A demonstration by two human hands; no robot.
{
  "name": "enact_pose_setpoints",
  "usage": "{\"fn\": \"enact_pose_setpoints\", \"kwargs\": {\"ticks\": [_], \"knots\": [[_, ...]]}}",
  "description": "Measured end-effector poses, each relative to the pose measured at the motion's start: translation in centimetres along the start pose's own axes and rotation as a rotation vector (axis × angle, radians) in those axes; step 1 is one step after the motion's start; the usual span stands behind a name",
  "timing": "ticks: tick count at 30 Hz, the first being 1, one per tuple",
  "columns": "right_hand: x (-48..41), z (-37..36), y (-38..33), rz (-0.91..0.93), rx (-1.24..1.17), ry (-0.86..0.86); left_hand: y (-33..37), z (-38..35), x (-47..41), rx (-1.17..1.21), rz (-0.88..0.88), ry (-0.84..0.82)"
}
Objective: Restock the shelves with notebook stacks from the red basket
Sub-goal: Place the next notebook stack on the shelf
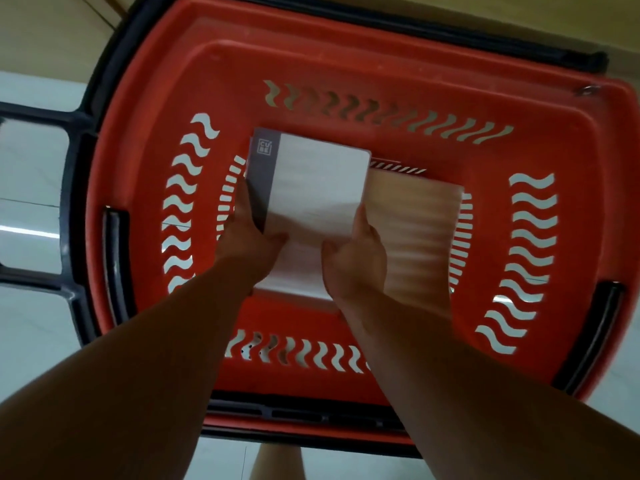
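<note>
Left hand and right hand both grip the near end of a white-covered notebook stack. The left hand's fingers curl round the grey spine edge and the right hand clasps the opposite long edge, one finger laid up along it. On the grey spine band, at the far left corner of the cover, sits a small square logo that seems to read "CU" over "BE", though blur makes this uncertain. The stack lies over the middle of the floor of the red basket; whether it rests there or is lifted I cannot tell. Its right edge overlaps a second, tan-covered stack, which is smeared by motion and shows no legible print. Bare red floor remains between the stacks and the basket's near wall, and more toward the far wall and both side walls, which are pierced by wave-shaped slots. Black handles lie along the left and right rims. Outside the left rim is a black frame over pale floor tiles.
</note>
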State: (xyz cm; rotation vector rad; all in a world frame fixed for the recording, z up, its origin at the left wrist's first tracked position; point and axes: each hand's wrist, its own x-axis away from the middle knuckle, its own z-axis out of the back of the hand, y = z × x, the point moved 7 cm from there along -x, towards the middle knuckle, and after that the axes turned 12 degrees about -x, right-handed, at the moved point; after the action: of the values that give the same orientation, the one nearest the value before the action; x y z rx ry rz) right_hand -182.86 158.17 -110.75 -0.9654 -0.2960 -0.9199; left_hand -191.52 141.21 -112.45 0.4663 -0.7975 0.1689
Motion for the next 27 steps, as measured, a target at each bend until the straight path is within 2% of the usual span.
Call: {"fn": "enact_pose_setpoints", "kwargs": {"ticks": [4, 10, 20, 27], "knots": [[1.1, -1.2, 0.5, -0.065, -0.078, -0.052, 0.2, 0.4, -0.2, 0.019, -0.008, -0.044], [0.2, -0.7, 0.5, -0.061, -0.075, -0.046, 0.3, 1.0, 0.4, -0.023, -0.024, -0.031], [-1.5, -0.2, 0.2, -0.151, -0.224, -0.133, 3.2, 3.2, 3.3, 0.134, -0.14, -0.091], [0.3, 3.1, -0.4, -0.263, -0.524, -0.228, 7.7, 4.9, 9.0, 0.202, -0.247, -0.059]]}}
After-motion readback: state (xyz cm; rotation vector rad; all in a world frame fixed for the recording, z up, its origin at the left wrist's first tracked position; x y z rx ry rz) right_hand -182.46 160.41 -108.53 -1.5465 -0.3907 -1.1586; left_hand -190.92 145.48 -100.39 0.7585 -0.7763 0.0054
